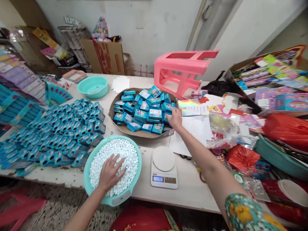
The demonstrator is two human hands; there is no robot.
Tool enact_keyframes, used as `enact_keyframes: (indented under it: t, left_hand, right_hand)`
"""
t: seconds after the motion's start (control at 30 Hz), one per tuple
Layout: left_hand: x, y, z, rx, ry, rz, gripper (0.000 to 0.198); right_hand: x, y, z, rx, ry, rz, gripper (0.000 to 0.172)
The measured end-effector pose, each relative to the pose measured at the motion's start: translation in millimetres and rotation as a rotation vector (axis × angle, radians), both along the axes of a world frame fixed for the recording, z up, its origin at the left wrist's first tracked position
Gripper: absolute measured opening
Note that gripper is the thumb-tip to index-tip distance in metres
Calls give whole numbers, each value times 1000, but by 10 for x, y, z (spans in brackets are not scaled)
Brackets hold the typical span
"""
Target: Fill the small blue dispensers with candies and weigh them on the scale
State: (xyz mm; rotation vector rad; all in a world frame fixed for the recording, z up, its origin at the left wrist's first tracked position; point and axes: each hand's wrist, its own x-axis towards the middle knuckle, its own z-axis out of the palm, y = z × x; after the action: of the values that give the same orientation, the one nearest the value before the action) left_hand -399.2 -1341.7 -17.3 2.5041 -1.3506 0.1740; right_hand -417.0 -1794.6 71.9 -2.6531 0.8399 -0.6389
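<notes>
My left hand (111, 172) lies with fingers spread on small white pieces (131, 154) that fill a mint-green basin (87, 168). At the right end of a cardboard tray (144, 134) heaped with small blue boxes (155, 114), my right hand (175, 118) reaches over the rim, its fingertips by the boxes. Whether those fingers hold a box is hard to tell. Right of the basin is a white scale (164, 163) with a bare round plate. Many upright blue boxes with round openings (69, 128) stand packed together on the left.
An empty mint basin (93, 87) and white cards (120, 84) lie behind. A pink stool (181, 69) rests on its side at the back. White papers (192, 133), plastic bags and a red bag (287, 130) crowd the right side of the table.
</notes>
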Motion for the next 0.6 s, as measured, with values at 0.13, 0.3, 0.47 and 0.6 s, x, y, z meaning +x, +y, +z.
enact_keyframes:
  t: [0.13,0.3,0.47,0.6]
  left_hand:
    - [140,-120,-44,3,13,53,37]
    - [283,-252,-137,28,8,160,31]
    - [337,-298,-198,-26,59,208,28]
    - [363,-281,-209,-32,53,216,27]
  right_hand:
    - [546,-385,-109,69,278,-130,65]
    - [837,-677,-164,287,449,-179,66]
    - [706,-755,6,450,250,-214,26]
    - [229,-498,264,814,-246,-150,13]
